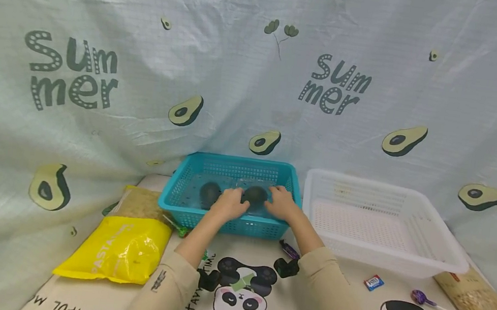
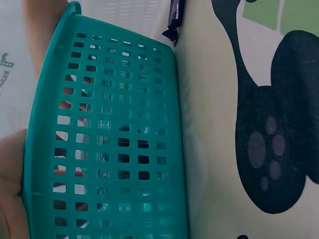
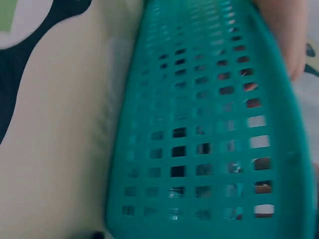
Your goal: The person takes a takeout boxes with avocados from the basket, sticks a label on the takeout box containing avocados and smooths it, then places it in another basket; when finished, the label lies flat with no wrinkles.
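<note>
Both hands reach over the front rim of a teal slotted basket (image 1: 227,222). Inside lie two clear plastic packs, each around a dark round item; one dark item (image 1: 210,194) is at the left and another dark item (image 1: 255,196) sits between the hands. My left hand (image 1: 230,204) grips the right-hand pack from its left side, thumb toward the dark item. On the opposite side my right hand (image 1: 284,203) grips the same pack with bent fingers. In both wrist views the slotted wall hides most of the fingers; the left hand (image 2: 12,184) shows beside the rim.
A white basket (image 1: 402,257) stands to the right. At left lies a yellow pasta bag (image 1: 120,250). Near the baskets are a purple-wrapped candy (image 1: 289,250), a small red-and-blue packet (image 1: 373,282) and a purple lollipop (image 1: 419,297). A bag of flakes (image 1: 481,309) lies far right.
</note>
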### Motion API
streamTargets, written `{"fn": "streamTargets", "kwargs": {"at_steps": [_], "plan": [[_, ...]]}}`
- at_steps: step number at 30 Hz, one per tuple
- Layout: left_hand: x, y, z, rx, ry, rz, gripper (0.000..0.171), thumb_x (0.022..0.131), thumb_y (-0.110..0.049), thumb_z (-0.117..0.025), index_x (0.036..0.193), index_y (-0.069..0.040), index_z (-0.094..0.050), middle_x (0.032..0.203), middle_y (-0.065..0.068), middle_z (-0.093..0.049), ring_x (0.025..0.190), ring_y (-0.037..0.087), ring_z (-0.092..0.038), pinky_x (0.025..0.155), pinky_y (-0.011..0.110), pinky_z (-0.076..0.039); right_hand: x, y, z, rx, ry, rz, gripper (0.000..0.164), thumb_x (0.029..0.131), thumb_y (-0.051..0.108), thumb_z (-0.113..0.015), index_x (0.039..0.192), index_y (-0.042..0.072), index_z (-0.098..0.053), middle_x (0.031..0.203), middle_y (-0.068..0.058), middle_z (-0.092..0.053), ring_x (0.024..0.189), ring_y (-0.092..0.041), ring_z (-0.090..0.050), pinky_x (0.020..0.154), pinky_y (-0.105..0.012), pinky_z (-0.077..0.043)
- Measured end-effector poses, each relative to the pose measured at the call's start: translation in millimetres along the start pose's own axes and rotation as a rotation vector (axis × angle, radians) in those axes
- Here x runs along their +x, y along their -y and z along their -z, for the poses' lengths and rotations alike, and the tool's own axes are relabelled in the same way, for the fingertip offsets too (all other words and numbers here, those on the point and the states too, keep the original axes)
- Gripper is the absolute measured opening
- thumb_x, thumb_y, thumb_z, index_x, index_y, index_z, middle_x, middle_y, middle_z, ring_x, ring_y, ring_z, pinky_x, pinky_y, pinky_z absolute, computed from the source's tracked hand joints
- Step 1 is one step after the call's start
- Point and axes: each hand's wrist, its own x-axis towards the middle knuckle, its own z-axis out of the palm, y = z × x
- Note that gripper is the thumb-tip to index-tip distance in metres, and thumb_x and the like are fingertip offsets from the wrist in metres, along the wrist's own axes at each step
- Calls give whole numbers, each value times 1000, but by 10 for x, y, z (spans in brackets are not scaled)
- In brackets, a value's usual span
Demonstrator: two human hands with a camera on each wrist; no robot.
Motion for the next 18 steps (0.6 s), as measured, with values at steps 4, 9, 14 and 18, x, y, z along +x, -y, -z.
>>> {"fn": "streamTargets", "kwargs": {"at_steps": [4, 9, 14, 18], "plan": [[1, -39, -30, 70, 53, 48, 50, 90, -32, -47, 131, -3, -42, 131, 19, -42, 117, 34, -43, 87, 50, -41, 15, 1, -58, -41, 67, -61, 50, 91, 22, -47, 132, -3, -36, 136, -25, -32, 127, -38, -27, 99, -50, -29], [9, -52, -28, 118, 68, 33, 51, 90, -33, -47, 130, -2, -43, 127, 19, -47, 115, 34, -46, 87, 47, -42, 13, 3, -57, -10, 63, -80, 50, 91, 22, -46, 133, -2, -35, 135, -22, -37, 128, -38, -26, 100, -51, -27], [49, -19, -11, 78, 70, 15, 49, 90, -30, -48, 127, 1, -45, 124, 20, -49, 111, 34, -49, 85, 47, -44, 24, 0, -47, 7, 67, -64, 51, 91, 23, -45, 134, -1, -34, 135, -21, -37, 127, -38, -28, 100, -51, -27], [78, 16, -4, 20, 53, 9, 46, 89, -27, -50, 124, 4, -48, 108, 19, -58, 84, 29, -59, 73, 41, -48, 35, -7, -39, 38, 26, -6, 49, 90, 21, -47, 132, -2, -37, 133, -21, -41, 125, -37, -33, 100, -49, -29]]}}
